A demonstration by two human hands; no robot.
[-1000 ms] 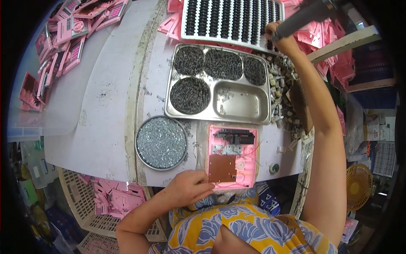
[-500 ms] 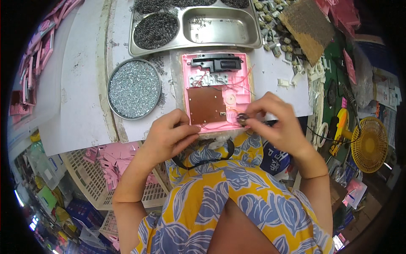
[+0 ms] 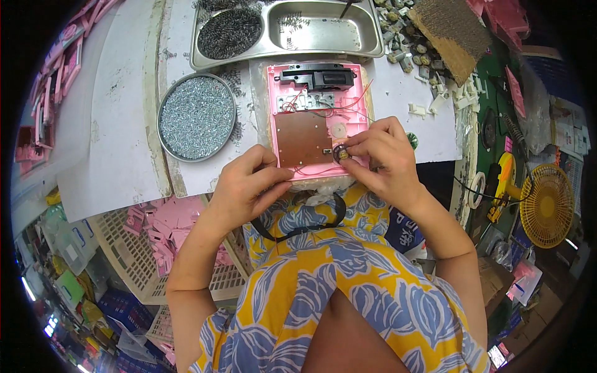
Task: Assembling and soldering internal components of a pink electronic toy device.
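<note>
A pink plastic case (image 3: 357, 180) lies before me, its inside facing up. Fitted in it are a brown circuit board (image 3: 303, 138), a black plastic mechanism (image 3: 323, 78), a metal plate (image 3: 289, 102) and loose red wires (image 3: 357, 96). My left hand (image 3: 252, 186) is closed on the case's near left edge, thumb and fingers together. Between the thumb and fingers of my right hand (image 3: 388, 158) is a small round speaker (image 3: 341, 153) with a shiny centre, held over the case beside the board's lower right corner. My fingers partly hide it.
A round dish of small silvery screws (image 3: 197, 118) stands left. Behind sits a metal compartment tray (image 3: 286, 61) with dark springs (image 3: 230, 34). Small parts (image 3: 407, 46) and cardboard (image 3: 451, 37) lie back right. A yellow fan (image 3: 547, 205) is right; a basket (image 3: 134, 267) of pink pieces is lower left.
My right hand has moved left with the speaker, from the case's near right corner to beside the board. The view has shifted slightly. A green round thing now shows beyond my right hand.
</note>
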